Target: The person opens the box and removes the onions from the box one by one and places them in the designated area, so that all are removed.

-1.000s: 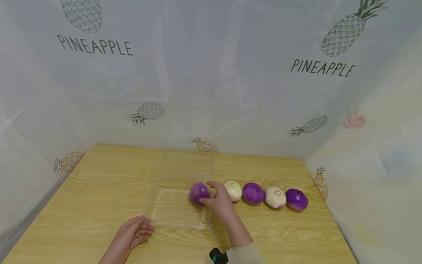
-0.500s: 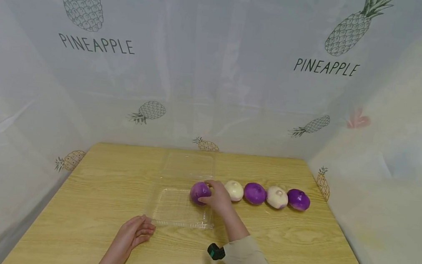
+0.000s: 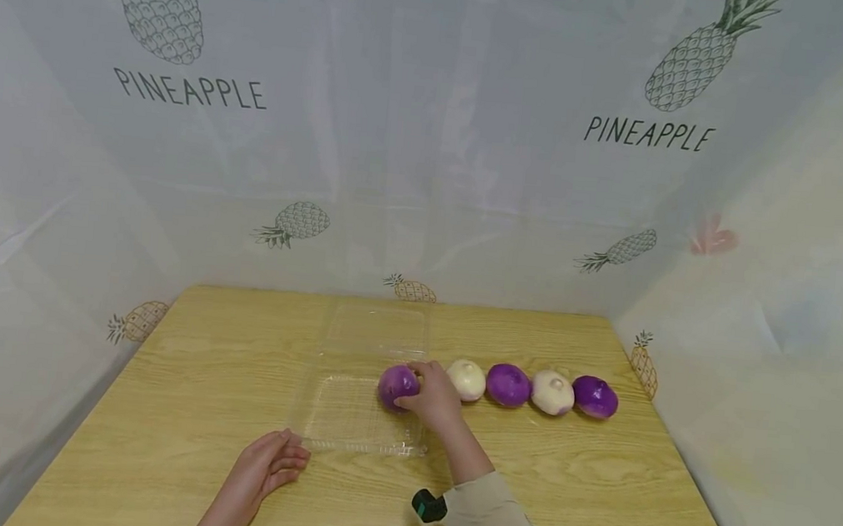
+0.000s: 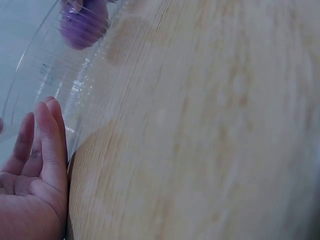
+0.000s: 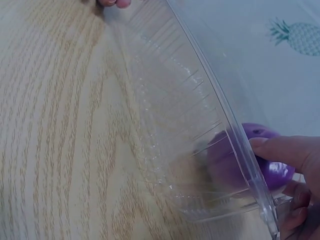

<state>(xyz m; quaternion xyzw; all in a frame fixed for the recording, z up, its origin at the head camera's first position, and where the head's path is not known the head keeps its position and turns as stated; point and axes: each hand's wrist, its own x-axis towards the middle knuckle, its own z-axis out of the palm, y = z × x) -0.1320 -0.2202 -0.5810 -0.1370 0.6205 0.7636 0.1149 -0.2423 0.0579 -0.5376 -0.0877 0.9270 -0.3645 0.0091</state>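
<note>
My right hand (image 3: 436,395) grips a shiny purple turnip (image 3: 397,387) at the right rear part of a clear plastic clamshell box (image 3: 356,446). In the right wrist view the thumb presses on the turnip's (image 5: 277,172) top, while its lower part shows through the box wall. The box's lid (image 3: 378,330) lies folded back, away from me. Beside the front left corner of the box rests my left hand (image 3: 267,465), its fingers relaxed and fingertips right at the rim. From the left wrist, that hand (image 4: 37,175) appears with nothing in its palm.
Right of the box runs a row of more turnips: a white one (image 3: 466,380), a purple one (image 3: 508,385), a white one (image 3: 552,392) and a dark purple one (image 3: 594,397). They stand on a wooden table (image 3: 597,495) with a pineapple-print curtain (image 3: 432,147) around it.
The right forearm has shifted very slightly, with the hand still gripping the turnip in the same spot. The left hand, the box and the row of turnips have stayed put.
</note>
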